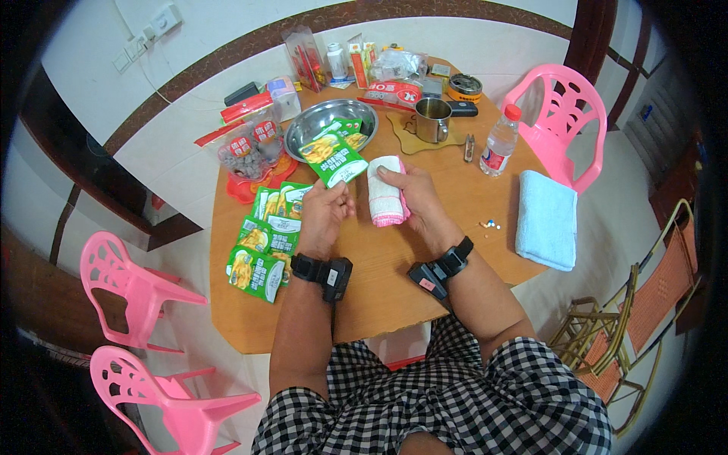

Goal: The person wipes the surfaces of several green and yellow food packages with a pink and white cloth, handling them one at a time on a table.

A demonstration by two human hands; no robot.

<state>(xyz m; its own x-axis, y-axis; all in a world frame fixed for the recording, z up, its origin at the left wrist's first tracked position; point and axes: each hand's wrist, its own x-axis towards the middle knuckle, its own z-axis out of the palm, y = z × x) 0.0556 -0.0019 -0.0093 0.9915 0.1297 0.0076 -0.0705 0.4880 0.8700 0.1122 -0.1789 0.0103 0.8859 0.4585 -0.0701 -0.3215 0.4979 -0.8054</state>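
Observation:
My left hand (326,213) holds a green food packet (333,158) by its lower edge, over the near rim of a stainless steel bowl (294,126). More green packets (352,132) lie in the bowl. Just to the right, my right hand (420,196) grips a folded white cloth with pink edging (384,193), thumb on top. On the table left of my left forearm, several green packets (254,273) lie spread out and overlapping. Both wrists wear black strapped devices.
The wooden table (387,284) also bears a steel mug (433,116), a water bottle (500,142), thread snips (469,148), small pills (490,225), a folded blue towel (546,219) and bagged sweets (250,151). Pink plastic chairs (136,301) stand around it.

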